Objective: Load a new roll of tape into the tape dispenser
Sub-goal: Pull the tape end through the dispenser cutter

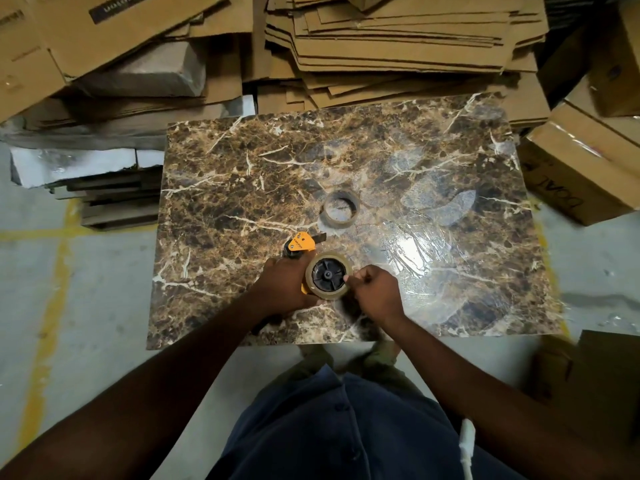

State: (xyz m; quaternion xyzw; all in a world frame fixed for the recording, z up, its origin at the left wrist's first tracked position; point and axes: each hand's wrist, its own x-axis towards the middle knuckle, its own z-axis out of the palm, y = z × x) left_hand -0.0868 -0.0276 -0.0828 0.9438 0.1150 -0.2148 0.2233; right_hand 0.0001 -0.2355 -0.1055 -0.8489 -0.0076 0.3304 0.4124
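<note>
An orange and black tape dispenser lies on the brown marbled table top near its front edge. A clear tape roll sits on the dispenser's black hub. My left hand grips the dispenser's body from the left. My right hand is curled against the right rim of the roll, fingertips pinched at its edge. A thin empty cardboard tape core stands on the table behind the dispenser.
Crumpled clear film lies on the table's right half. Stacks of flattened cardboard fill the space behind the table. Closed cartons stand at the right. Grey concrete floor with yellow lines lies to the left.
</note>
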